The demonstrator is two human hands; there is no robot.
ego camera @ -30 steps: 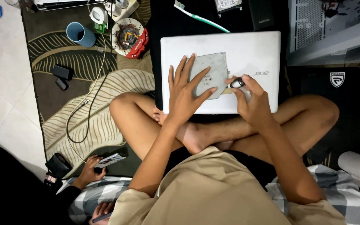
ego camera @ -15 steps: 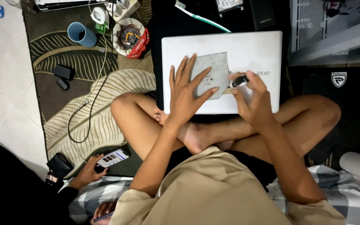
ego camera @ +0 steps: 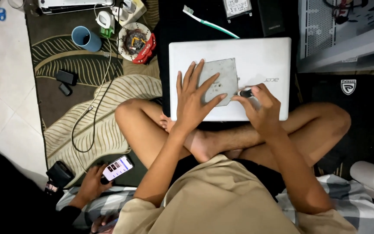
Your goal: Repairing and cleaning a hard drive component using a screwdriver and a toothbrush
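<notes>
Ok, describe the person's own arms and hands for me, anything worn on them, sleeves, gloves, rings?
Both arms are bare from the shoulder area down; no sleeves reach the forearms. The left hand and right hand wear no gloves, and no watch, ring or bracelet shows. The beige shirt covers only the torso.

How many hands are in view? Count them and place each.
3: left hand flat on the grey plate, right hand gripping a dark tool, another person's hand holding a phone.
</notes>
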